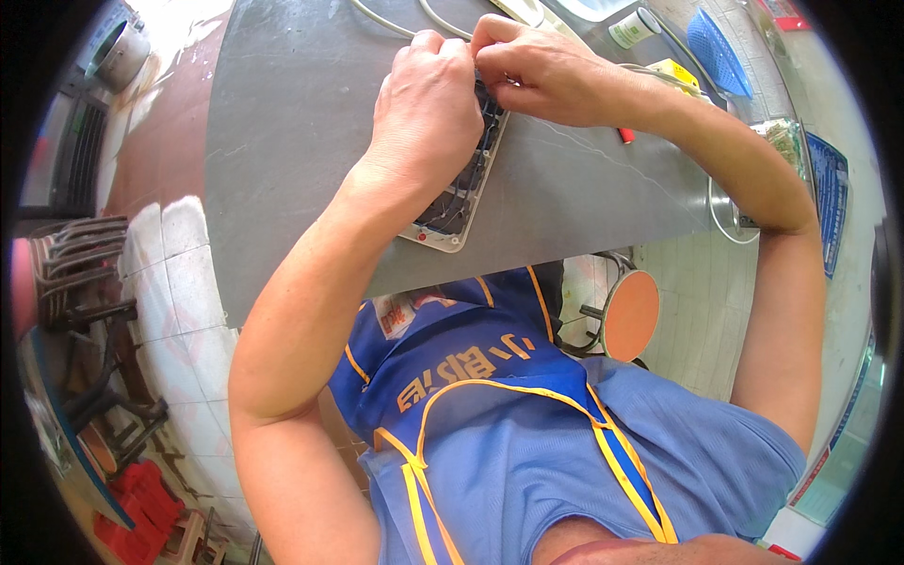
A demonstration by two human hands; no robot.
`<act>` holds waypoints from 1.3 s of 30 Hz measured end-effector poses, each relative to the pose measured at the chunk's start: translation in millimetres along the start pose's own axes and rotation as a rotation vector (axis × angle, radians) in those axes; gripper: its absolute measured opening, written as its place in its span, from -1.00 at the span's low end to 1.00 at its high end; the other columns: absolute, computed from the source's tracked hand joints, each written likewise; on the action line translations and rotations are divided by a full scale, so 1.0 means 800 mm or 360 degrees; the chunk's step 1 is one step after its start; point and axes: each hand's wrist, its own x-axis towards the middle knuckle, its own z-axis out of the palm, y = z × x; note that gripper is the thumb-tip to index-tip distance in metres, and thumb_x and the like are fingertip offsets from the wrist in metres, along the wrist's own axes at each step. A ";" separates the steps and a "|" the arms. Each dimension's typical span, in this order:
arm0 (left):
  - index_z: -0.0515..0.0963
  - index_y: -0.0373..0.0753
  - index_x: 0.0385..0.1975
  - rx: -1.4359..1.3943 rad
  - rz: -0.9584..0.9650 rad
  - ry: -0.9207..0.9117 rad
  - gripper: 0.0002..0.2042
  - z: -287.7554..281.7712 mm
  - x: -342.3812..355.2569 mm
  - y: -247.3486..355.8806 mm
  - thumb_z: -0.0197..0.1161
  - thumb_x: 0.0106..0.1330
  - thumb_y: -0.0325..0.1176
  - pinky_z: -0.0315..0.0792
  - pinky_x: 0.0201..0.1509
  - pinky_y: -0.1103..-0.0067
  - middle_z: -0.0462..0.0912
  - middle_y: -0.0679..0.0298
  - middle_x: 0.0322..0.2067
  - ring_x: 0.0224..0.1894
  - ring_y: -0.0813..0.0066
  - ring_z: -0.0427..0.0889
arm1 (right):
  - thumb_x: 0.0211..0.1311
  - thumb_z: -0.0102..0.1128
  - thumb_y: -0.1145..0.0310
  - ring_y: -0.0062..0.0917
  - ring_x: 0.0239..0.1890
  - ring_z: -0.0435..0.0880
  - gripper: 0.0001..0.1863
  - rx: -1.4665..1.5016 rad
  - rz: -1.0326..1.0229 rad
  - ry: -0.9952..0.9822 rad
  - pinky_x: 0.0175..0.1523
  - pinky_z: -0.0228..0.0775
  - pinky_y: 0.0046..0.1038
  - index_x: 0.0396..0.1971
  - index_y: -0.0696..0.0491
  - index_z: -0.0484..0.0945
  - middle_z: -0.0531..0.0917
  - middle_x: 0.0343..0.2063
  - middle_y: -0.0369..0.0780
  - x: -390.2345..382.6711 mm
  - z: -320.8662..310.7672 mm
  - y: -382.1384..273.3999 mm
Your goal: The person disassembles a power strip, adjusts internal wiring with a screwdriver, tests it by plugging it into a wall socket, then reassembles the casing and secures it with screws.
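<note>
On the grey table (pixel 311 141) lies a long, narrow power strip (pixel 452 212) with a pale rim, its dark inside showing contacts and thin wires. My left hand (pixel 428 108) is closed over its far part and hides much of it. Beside that hand, my right hand (pixel 541 75) is closed in a pinch at the strip's far end. The fingertips of both hands meet there, and what they grip is hidden. A pale cable (pixel 381 19) runs from the far edge of view to my left hand.
At the far right are a paper cup (pixel 633 28), a blue plastic basket (pixel 718 52), a yellow box (pixel 680 75) and a small red object (pixel 626 136). A round orange stool (pixel 631 315) stands beyond the table's near edge. Stacked chairs (pixel 80 254) are at left.
</note>
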 end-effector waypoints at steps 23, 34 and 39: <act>0.59 -0.44 -0.18 -0.0012 -0.0056 -0.0020 -0.79 -0.005 0.000 0.004 0.08 0.28 -0.53 0.45 0.20 0.22 0.58 -0.10 -0.02 0.05 -0.07 0.59 | 0.17 0.32 0.52 -0.26 -0.28 0.68 -0.74 -0.0527 -0.0530 0.0001 -0.23 0.58 -0.26 -0.13 0.03 0.57 0.61 -0.18 -0.21 -0.004 -0.019 0.002; 0.57 -0.43 -0.19 -0.0014 -0.0038 -0.0017 -0.81 -0.006 0.001 0.003 0.09 0.27 -0.53 0.47 0.17 0.21 0.59 -0.10 -0.04 0.02 -0.09 0.60 | 0.08 0.35 0.49 -0.38 -0.31 0.67 -0.75 -0.0771 -0.0768 0.0045 -0.33 0.56 -0.34 -0.20 0.03 0.58 0.60 -0.22 -0.24 0.006 -0.017 0.010; 0.57 -0.43 -0.18 -0.0004 -0.0031 -0.0005 -0.81 -0.006 0.001 0.001 0.09 0.27 -0.53 0.47 0.18 0.21 0.58 -0.10 -0.03 0.04 -0.09 0.59 | 0.08 0.35 0.49 -0.41 -0.29 0.69 -0.77 -0.0892 -0.0842 -0.0050 -0.33 0.57 -0.36 -0.23 0.04 0.59 0.59 -0.19 -0.25 0.011 -0.024 0.008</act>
